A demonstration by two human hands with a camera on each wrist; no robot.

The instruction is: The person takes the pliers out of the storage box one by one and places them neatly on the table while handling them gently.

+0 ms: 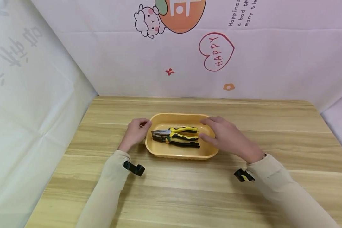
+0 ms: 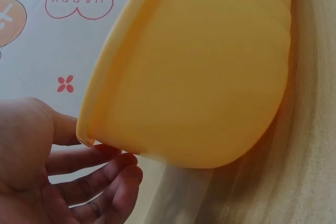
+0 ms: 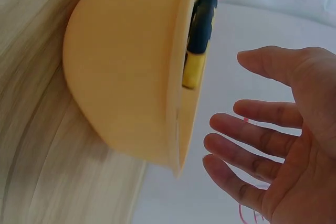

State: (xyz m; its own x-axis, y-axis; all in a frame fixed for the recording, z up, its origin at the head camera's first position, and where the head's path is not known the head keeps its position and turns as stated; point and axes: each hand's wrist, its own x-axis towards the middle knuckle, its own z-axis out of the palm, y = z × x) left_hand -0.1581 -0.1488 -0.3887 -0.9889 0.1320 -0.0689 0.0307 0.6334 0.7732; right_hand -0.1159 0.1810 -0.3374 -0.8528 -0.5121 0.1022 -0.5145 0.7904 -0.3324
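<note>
A yellow oval plastic basin (image 1: 182,155) stands on the table, with pliers (image 1: 185,129) lying in it. Their handles are yellow and black; silver jaws and darker jaws lie side by side toward the left end. My left hand (image 1: 135,131) grips the basin's left rim; in the left wrist view its fingers (image 2: 113,179) curl beneath the rim. Over the basin's right end is my right hand (image 1: 226,134), thumb and fingers spread apart. In the right wrist view that hand (image 3: 283,145) holds nothing, and a yellow-and-black handle (image 3: 199,40) shows above the basin's rim.
The wooden table (image 1: 185,193) has its back edge against a white printed cloth (image 1: 125,72). Another pale cloth (image 1: 37,120) hangs along the left side. Both wrists carry small black straps with cameras.
</note>
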